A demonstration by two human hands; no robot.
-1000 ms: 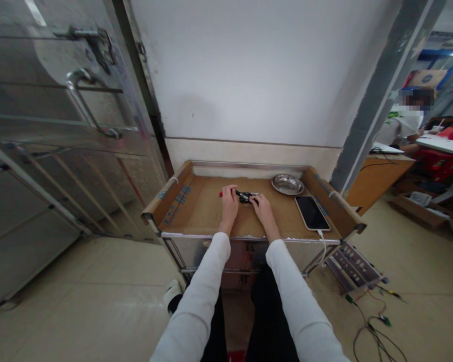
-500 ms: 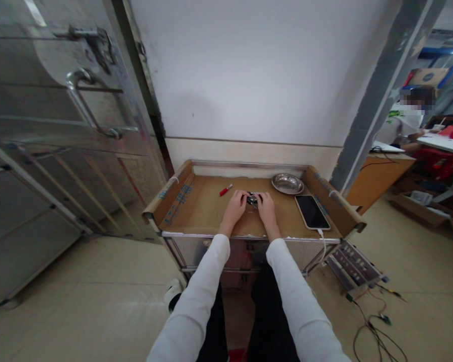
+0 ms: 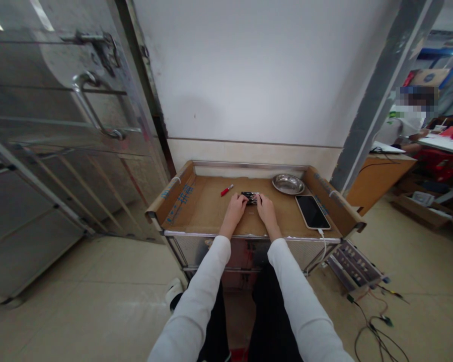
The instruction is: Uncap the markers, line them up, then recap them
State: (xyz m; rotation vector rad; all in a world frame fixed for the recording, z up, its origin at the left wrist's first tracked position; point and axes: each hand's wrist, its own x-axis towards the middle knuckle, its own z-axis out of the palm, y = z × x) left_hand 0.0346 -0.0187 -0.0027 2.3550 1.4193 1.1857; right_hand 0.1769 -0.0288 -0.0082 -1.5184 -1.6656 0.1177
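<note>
Over the middle of the cardboard-lined cart top, both hands hold a small bundle of black, pen-like sticks (image 3: pixel 250 197) with silvery parts. My left hand (image 3: pixel 234 211) closes its fingers on the left end of the bundle. At the right end, my right hand (image 3: pixel 266 210) grips it between thumb and fingers. The sticks lie side by side, roughly crosswise to me; their exact kind is too small to make out. A short red pen-like stick with a whitish tip (image 3: pixel 227 190) lies on the cardboard, left of and beyond my left hand.
A round metal dish (image 3: pixel 288 184) stands at the cart's back right. Nearer, a phone (image 3: pixel 312 212) lies with a white cable plugged in. Raised cardboard sides (image 3: pixel 334 201) border the cart. Black cables (image 3: pixel 377 329) lie on the floor at right. A person sits in the far right background.
The bundle has turned and its sticks now line up more evenly crosswise, showing more black between my hands. Both hands stay in nearly the same place.
</note>
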